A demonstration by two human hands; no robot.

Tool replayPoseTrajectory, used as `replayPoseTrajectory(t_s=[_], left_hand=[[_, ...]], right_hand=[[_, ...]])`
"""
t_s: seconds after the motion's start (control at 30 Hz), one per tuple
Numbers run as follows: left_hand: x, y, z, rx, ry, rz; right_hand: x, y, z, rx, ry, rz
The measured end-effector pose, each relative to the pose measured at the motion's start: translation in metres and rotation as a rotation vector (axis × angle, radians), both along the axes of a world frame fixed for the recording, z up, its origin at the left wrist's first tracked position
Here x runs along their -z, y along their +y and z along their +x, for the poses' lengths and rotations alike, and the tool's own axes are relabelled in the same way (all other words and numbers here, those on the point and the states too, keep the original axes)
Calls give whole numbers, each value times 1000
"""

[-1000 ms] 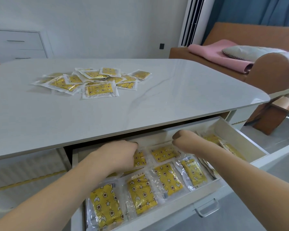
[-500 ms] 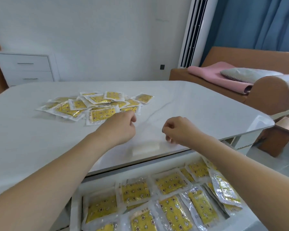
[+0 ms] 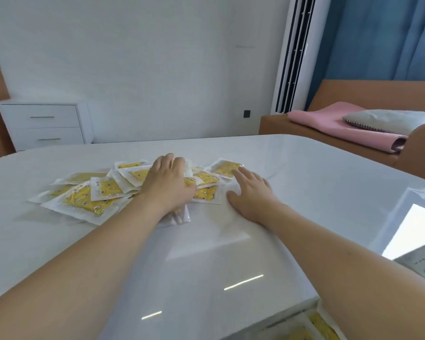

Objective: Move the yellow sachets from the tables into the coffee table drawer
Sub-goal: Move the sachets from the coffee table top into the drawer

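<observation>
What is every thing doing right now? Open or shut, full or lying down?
Left hand: open, flat on the sachet pile.
Right hand: open, fingertips on the pile's right edge.
Yellow sachets: sealed, heaped loosely on the table.
Coffee table drawer: open, holding sachets.
White dresser: drawers shut.
Pink blanket: folded on the sofa.

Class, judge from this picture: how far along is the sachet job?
Done: some sachets lie in the drawer. In hand: the left hand rests on the pile, the right hand reaches its edge. Left: the whole pile on the table.
</observation>
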State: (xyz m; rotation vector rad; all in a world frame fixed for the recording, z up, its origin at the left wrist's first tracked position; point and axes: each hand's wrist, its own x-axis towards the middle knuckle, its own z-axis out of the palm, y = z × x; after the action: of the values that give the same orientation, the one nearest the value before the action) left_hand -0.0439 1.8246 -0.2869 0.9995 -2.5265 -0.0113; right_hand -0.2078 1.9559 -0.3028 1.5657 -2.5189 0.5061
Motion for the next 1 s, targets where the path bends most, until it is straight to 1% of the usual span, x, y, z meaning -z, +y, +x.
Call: replayPoseTrajectory(t_s=[0.07,0.13,0.27,0.37,0.47,0.57,0.67,0.77,0.87,0.93,1.0], left_hand=[[5,-11,-9,-9,-33,70],[10,-15,-13,-25,-56,99],[11,-10,-13,-65,-112,30],[8,-10,-12,-60,-79,80],[3,-9,-11,-27,-13,147],[2,-9,-11,-13,27,87],[7,-11,-15,-27,12,-13],[4,-10,-15,-26,31,-19],[3,-10,-16,-21,6,-59],[2,-10,-16,-12,-13,-38],[-2,-11,-15,8,-72,1]], right_hand=[[-1,-14,-11,-42,-2,-26],[-3,-28,-21,-59,-20,-22],[-3,-50,-35,-115,-109,73],[0,-57,-41,-113,-139,41],[2,-55,-45,-24,-81,16],[0,-53,-42,-23,-29,9],[1,-52,-42,-100,-49,-20],[2,-52,-42,-137,-113,7],[1,-51,-40,-120,-78,37],[1,-51,-40,-116,-62,52],[2,-51,-40,-159,-85,34]])
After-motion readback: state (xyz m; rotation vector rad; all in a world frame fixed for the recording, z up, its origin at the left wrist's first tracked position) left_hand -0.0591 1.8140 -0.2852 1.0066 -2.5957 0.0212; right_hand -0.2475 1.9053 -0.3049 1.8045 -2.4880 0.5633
